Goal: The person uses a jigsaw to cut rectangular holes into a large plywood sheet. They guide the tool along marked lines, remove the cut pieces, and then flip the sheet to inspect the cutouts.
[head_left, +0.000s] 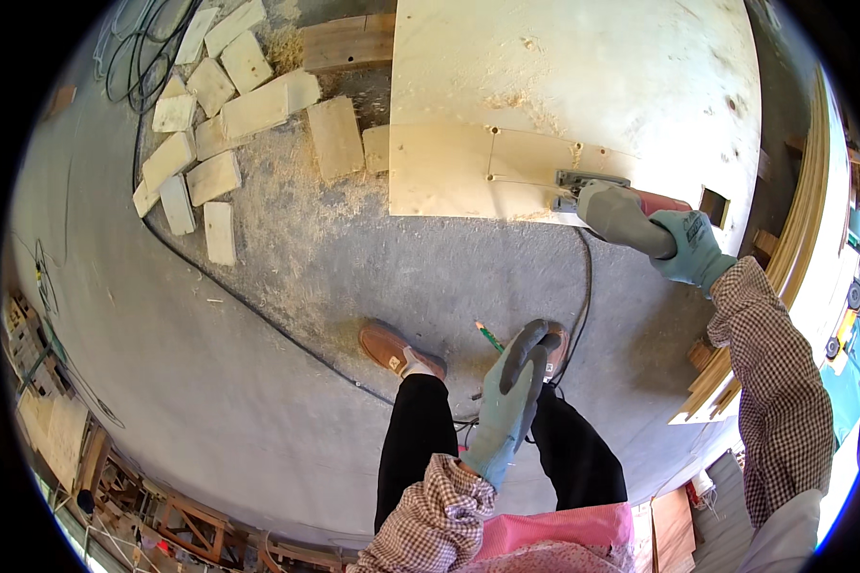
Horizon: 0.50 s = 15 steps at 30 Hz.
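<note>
— Plywood, pale and dusted with sawdust: that's the sheet (583, 86) the power saw (610, 203) sits on, near its lower right edge, just left of a small square cut-out (714, 206).

— Who has the saw?

— The right hand (695, 250), in a teal glove, is wrapped tight around the grey handle. The saw's long axis runs from that hand up and to the left, so the shoe (583, 179) points along a thin cut line (535, 179) running leftward across the sheet.

— And the other hand?

— The left hand (511, 406), gloved too, hangs well apart from the sheet, over the person's legs, fingers loosely extended and holding nothing. The right is the nearer by far.

— Anything under it?

— A green pencil (489, 336) lies on the concrete floor (287, 286) between the brown shoes (392, 349). A black cord (581, 286) trails from the saw down toward the feet.

— Farther out?

— Pale wood offcuts (225, 115) scattered on the floor to the upper left, stacked trim strips (793, 248) to the right. No containers that I can make out clearly.
</note>
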Tool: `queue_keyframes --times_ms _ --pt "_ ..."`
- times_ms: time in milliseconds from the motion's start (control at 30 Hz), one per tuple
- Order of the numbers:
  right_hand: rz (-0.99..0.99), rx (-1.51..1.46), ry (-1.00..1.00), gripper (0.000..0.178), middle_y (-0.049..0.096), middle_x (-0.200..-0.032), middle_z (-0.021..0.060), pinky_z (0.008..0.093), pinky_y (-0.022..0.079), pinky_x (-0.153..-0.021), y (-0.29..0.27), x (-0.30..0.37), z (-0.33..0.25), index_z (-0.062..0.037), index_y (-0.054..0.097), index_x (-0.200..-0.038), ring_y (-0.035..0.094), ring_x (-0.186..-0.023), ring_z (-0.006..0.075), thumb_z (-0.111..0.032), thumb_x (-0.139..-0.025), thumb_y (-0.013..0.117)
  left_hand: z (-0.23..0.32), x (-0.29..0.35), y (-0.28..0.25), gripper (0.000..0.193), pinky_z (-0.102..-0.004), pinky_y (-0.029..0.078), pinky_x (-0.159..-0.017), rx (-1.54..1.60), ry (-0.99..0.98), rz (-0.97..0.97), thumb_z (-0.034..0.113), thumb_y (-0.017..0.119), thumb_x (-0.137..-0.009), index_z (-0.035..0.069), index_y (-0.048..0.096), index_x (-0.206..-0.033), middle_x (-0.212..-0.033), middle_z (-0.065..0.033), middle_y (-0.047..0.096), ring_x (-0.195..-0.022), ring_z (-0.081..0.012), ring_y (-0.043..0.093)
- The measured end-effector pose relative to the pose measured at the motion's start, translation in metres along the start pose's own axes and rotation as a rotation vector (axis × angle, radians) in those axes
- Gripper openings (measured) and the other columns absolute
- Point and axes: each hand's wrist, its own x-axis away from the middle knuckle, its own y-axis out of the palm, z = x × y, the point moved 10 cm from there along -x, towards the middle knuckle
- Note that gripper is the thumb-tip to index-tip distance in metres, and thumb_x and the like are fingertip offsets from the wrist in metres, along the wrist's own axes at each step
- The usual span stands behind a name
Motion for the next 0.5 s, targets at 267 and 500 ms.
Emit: queue_keyframes --times_ms 267,500 --pt "0.009 0.016 -0.001 0.027 0.060 -0.073 0.0087 0.0350 0.046 -0.064 0.003 0.000 -0.001 -0.0098 0.056 -0.084 0.058 -0.067 0.0270 -0.019 -0.060 0.063 -0.010 -0.006 0.003 0.043 -0.0278 0.035 -0.090 0.017 -0.025 -0.069 0.024 0.045 -0.088 -0.004 0.041 -0.120 -0.111 -0.0144 0.053 -0.105 -0.0182 0.048" --pt "-0.039 0.024 0.024 0.028 0.061 -0.075 0.0086 0.0352 0.046 -0.065 0.009 -0.005 -0.005 -0.0107 0.055 -0.084 0.059 -0.068 0.0264 -0.022 -0.060 0.063 0.001 -0.007 0.005 0.035 -0.0244 0.037 -0.086 0.046 -0.058 -0.048 0.011 0.045 -0.087 -0.004 0.043 -0.119 -0.109 -0.0119 0.054 -0.101 -0.0157 0.051"
